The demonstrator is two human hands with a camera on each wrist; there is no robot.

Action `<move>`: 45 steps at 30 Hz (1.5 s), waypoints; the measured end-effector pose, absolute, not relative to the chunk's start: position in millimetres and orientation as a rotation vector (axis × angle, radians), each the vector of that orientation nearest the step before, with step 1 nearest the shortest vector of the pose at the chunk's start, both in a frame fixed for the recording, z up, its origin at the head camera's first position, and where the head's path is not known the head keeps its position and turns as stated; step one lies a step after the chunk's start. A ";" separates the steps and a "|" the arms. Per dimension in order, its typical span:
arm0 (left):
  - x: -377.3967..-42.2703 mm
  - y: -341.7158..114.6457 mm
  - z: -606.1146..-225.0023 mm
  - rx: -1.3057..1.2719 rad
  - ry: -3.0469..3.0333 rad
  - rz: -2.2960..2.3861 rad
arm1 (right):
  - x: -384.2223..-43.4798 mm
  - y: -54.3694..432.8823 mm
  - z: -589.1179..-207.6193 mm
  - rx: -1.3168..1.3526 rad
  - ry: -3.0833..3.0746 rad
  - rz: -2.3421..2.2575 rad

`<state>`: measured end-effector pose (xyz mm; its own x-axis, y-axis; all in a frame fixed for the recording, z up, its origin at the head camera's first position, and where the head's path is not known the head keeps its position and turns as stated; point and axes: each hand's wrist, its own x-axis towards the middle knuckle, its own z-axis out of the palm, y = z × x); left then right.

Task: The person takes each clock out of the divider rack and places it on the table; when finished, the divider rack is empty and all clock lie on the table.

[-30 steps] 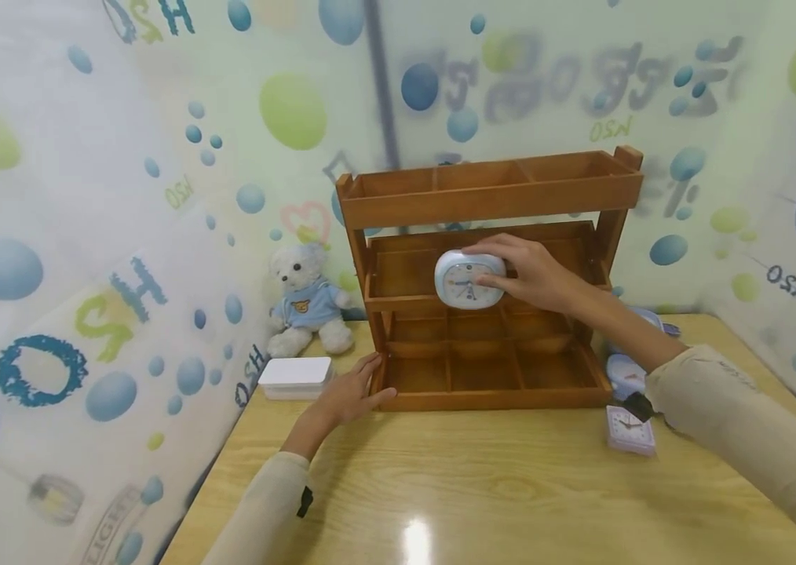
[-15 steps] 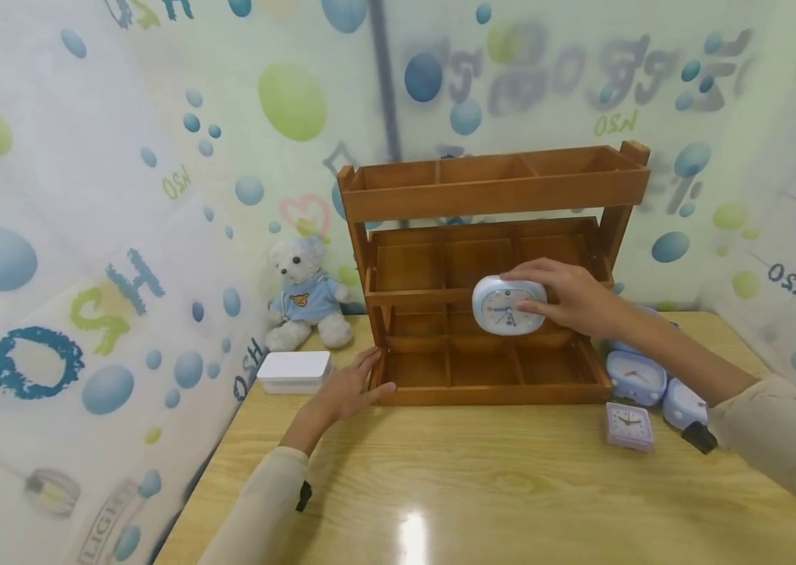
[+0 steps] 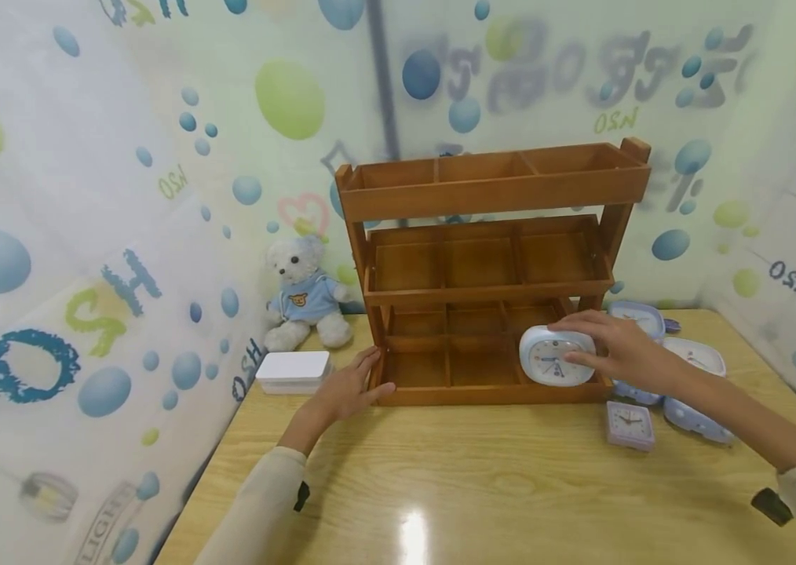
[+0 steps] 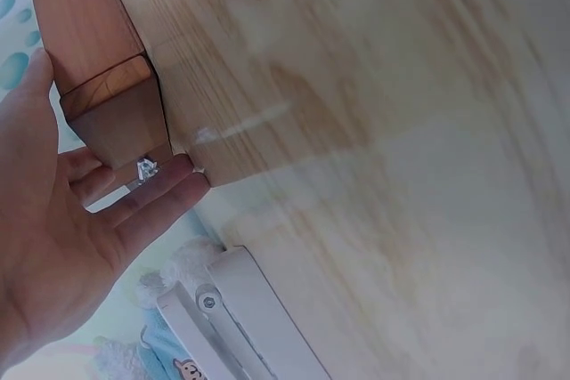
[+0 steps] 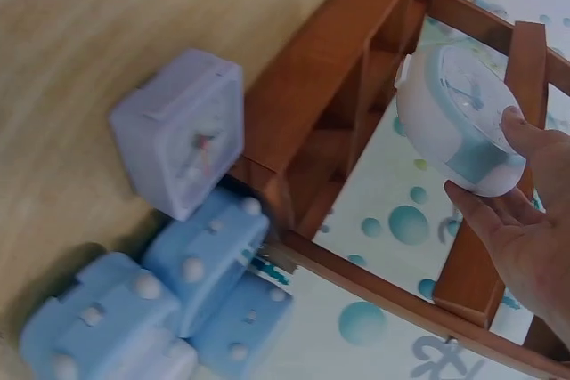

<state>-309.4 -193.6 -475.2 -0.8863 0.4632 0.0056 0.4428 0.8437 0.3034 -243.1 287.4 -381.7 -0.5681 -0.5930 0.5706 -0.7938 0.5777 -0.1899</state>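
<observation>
My right hand (image 3: pixel 627 353) pinches a white and pale blue oval alarm clock (image 3: pixel 546 357) by its right end, thumb on the dial side. In the head view the clock hangs before the bottom right compartment of a three-tier brown wooden shelf (image 3: pixel 497 202); the right wrist view shows the clock's dial and side (image 5: pixel 472 149) in my fingers. My left hand (image 3: pixel 347 388) rests against the shelf's lower left corner, thumb along the front and the other fingers at the side. The left wrist view shows those fairly straight fingers touching the wooden corner (image 4: pixel 116 100).
Right of the shelf stand a small lilac square clock (image 3: pixel 629 426) and several bluish clocks, one a lavender clock (image 3: pixel 641 318). A white box (image 3: pixel 294 372) and a white teddy bear (image 3: pixel 306 302) in a blue shirt are at the left. Patterned walls enclose the table (image 3: pixel 469 479).
My right hand has carried the oval clock down and to the right, from the middle tier to before the bottom right compartment. My left hand has stayed at the shelf's corner.
</observation>
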 end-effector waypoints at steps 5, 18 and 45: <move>-308.8 -194.9 -474.7 0.737 2.953 0.463 | -233.4 292.7 -402.4 1.162 -2.350 0.651; -309.4 -193.2 -473.2 0.751 2.946 0.478 | -216.5 293.9 -439.6 1.113 -2.389 0.684; -307.1 -192.2 -473.1 0.721 2.948 0.474 | -208.1 309.5 -475.1 1.154 -2.481 0.746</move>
